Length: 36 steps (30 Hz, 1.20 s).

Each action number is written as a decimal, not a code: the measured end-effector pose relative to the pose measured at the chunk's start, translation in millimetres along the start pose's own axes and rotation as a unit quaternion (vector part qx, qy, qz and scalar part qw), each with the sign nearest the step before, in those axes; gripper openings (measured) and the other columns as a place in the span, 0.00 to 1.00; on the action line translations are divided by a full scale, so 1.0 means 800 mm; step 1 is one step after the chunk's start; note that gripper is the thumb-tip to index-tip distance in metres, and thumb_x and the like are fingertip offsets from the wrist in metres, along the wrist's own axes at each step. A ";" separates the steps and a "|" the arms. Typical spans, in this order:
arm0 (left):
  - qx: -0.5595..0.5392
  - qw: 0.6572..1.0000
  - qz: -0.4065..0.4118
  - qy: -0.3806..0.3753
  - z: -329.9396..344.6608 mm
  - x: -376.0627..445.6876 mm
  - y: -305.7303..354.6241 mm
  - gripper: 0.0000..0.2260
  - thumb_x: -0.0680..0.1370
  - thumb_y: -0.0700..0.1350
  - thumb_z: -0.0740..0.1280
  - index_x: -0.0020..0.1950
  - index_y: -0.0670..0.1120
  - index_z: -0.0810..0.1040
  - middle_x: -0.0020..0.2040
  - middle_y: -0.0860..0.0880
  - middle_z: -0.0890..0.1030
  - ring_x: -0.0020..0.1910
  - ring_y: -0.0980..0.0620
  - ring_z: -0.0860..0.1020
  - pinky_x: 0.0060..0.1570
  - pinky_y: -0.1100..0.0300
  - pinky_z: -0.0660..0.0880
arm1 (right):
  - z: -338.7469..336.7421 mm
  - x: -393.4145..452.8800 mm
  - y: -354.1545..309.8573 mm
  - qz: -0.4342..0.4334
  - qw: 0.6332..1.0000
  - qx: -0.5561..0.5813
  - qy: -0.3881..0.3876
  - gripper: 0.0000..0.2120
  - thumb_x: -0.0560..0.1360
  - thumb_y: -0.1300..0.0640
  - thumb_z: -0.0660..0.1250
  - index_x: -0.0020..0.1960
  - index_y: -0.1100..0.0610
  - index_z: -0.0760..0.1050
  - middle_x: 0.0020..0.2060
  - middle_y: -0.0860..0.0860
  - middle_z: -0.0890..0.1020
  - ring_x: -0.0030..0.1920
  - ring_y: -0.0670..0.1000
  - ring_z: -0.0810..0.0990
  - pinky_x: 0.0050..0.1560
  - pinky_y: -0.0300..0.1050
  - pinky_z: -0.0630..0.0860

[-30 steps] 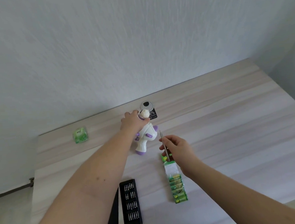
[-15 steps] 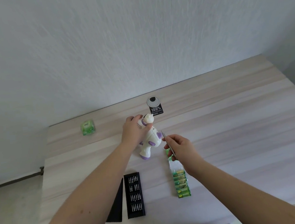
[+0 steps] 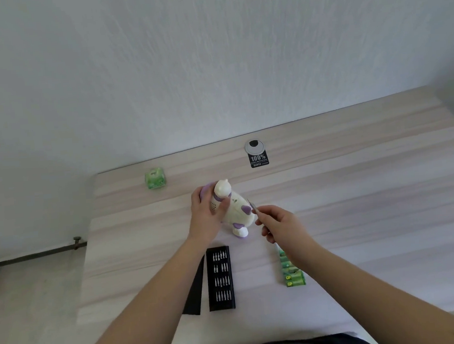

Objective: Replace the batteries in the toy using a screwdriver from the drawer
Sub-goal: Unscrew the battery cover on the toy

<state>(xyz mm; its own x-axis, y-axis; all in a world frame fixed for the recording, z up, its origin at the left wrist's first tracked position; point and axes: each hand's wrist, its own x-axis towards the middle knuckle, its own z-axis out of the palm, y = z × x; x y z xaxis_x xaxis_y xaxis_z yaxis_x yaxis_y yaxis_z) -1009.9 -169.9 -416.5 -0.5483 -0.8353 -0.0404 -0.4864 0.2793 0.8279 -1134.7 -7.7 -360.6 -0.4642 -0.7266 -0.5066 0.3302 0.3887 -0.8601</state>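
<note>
Head view. Toy (image 3: 233,212): white and purple, on the table (image 3: 359,187), clasped by the left hand (image 3: 206,217). Screwdriver (image 3: 253,207): pinched in the right hand (image 3: 279,222), tip just right of the toy's body, shaft slanting up-left toward it. Batteries (image 3: 292,274): behind the right wrist.

bit case (image 3: 220,278) left of batteries (image 3: 294,275)
</note>
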 end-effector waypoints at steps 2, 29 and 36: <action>0.002 1.000 0.012 -0.005 -0.006 -0.006 -0.003 0.21 0.71 0.63 0.63 0.65 0.65 0.68 0.65 0.52 0.64 0.65 0.57 0.66 0.65 0.63 0.69 | 0.007 -0.006 0.001 -0.012 1.000 -0.013 0.000 0.08 0.78 0.56 0.64 0.52 0.50 0.81 0.37 0.47 0.82 0.34 0.47 0.75 0.35 0.43 0.72; 0.043 0.987 0.093 -0.124 -0.061 -0.004 -0.006 0.40 0.61 0.49 0.79 0.70 0.52 0.65 0.63 0.54 0.70 0.62 0.50 0.70 0.63 0.55 0.68 | 0.074 -0.042 -0.004 -0.055 0.992 0.036 0.107 0.05 0.73 0.56 0.71 0.48 0.55 0.81 0.35 0.52 0.83 0.36 0.49 0.81 0.40 0.42 0.78; 0.055 0.986 0.095 -0.126 -0.062 -0.006 0.001 0.37 0.57 0.59 0.73 0.63 0.47 0.69 0.53 0.60 0.71 0.54 0.51 0.70 0.58 0.55 0.69 | 0.077 -0.031 -0.013 -0.060 0.992 0.005 0.111 0.06 0.70 0.57 0.74 0.47 0.53 0.83 0.39 0.53 0.86 0.41 0.49 0.83 0.45 0.44 0.78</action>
<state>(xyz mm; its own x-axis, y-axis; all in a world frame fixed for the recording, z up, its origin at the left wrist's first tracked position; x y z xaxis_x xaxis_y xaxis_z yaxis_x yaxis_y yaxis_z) -974.0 -188.6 -387.7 -0.7809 -0.6234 -0.0394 -0.4218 0.4798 0.7693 -1075.6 -28.5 -335.5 -0.6696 -0.6249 -0.4014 0.2682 0.3006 -0.9153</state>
